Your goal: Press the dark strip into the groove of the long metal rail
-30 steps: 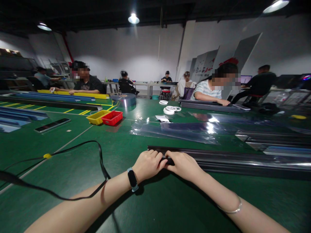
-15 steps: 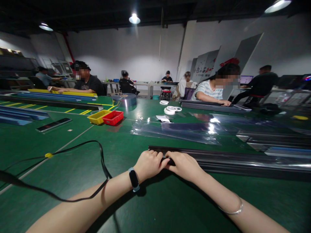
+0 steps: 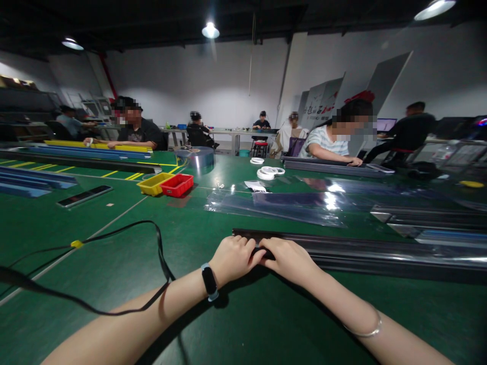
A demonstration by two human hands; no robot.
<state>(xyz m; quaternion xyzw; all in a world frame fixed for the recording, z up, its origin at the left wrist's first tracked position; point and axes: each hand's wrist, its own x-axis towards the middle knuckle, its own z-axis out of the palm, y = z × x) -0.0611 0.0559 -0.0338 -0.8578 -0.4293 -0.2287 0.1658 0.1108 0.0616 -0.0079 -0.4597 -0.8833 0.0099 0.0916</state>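
Observation:
A long black profile strip (image 3: 365, 252) lies across the green table (image 3: 182, 314), running from the middle to the right edge of the view. My left hand (image 3: 232, 257) is closed over its left end, fingers curled on the far side and thumb pointing right. Right beside it, my right hand (image 3: 289, 257) grips the same strip, its thumb and fingertips close to the left thumb. The part of the strip under both hands is hidden. Clear plastic film (image 3: 281, 205) lies just beyond the strip.
A black cord (image 3: 159, 248) loops by my left forearm. Further off are a yellow bin (image 3: 152, 185), a red bin (image 3: 178, 186), a phone (image 3: 84, 196) and white tape rolls (image 3: 268, 173). More profiles (image 3: 433, 220) lie at right. Co-workers sit across the table.
My hands and the black profile strip stay in place. Across the table at left, a co-worker's hands have shifted slightly to the right along a yellow strip.

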